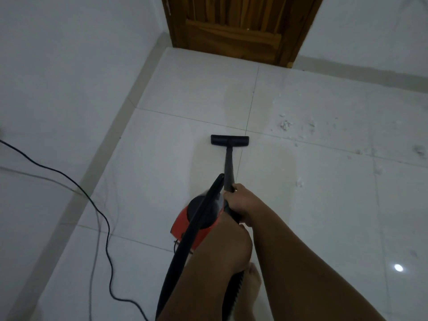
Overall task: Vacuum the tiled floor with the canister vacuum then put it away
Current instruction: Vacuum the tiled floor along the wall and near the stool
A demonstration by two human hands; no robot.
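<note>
The black floor head (229,140) of the vacuum rests flat on the white tiled floor (185,93), at a tile joint. A black wand (229,167) runs from it back to my right hand (240,202), which grips the wand's upper end. My left hand (229,235) sits just below and behind the right, closed on the hose end, its fingers mostly hidden. The red and black canister (183,224) hangs by my left forearm on a black strap (185,246). White crumbs and dust (285,125) lie scattered right of the head.
A black power cord (104,218) snakes along the floor at the left, beside the white wall and its skirting. A wooden door (231,26) stands closed straight ahead. My bare foot (253,278) and a ribbed hose (236,283) are below my arms.
</note>
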